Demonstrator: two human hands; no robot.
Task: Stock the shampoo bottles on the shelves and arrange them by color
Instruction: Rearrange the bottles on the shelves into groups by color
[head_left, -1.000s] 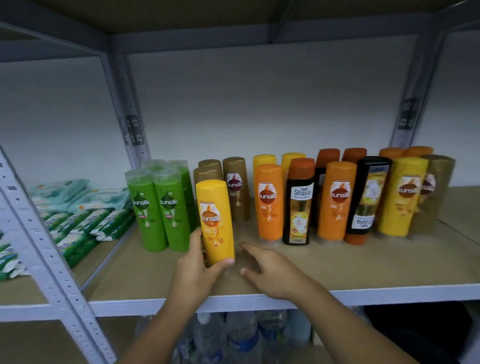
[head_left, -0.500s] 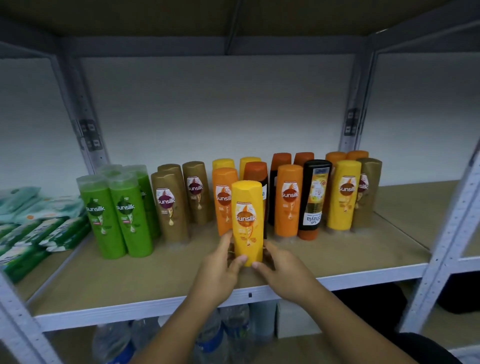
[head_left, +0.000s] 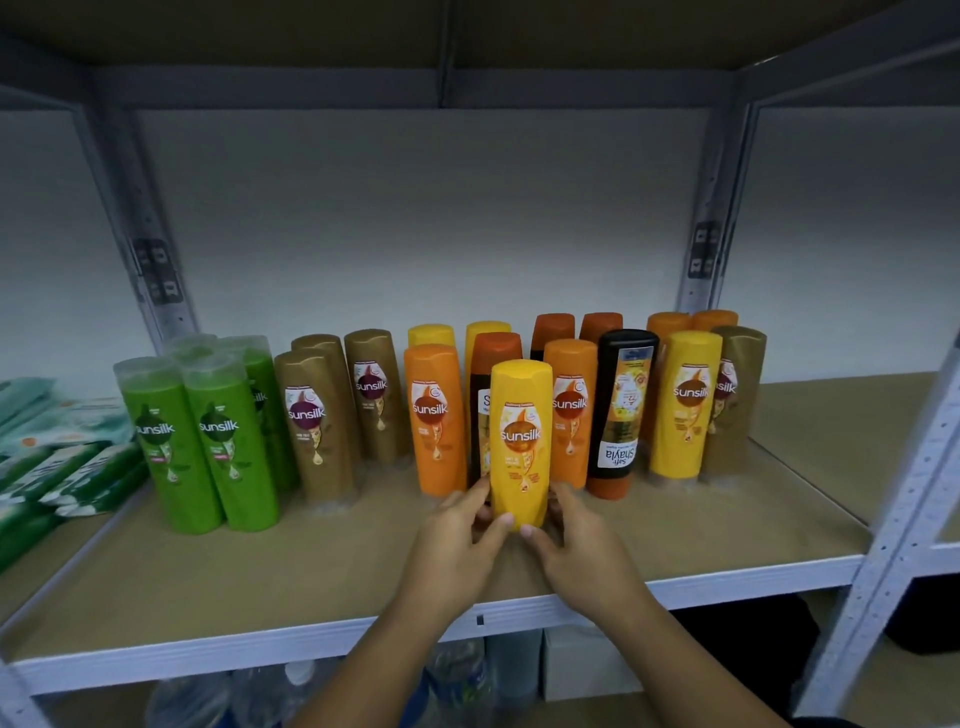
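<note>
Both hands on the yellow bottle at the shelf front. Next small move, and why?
Probably slide the yellow bottle right, toward the yellow one near the gold bottle. Left hand and right hand hold its base, and it stands before the orange bottles, off its colour group.

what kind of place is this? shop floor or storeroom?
Likely a storeroom or mock shop. Bare metal rack with board shelves, no price tags in view. Many same-brand shampoo bottles grouped by colour, such as the green ones. Packs of wipes fill the next bay. Both hands hold a yellow bottle.
</note>
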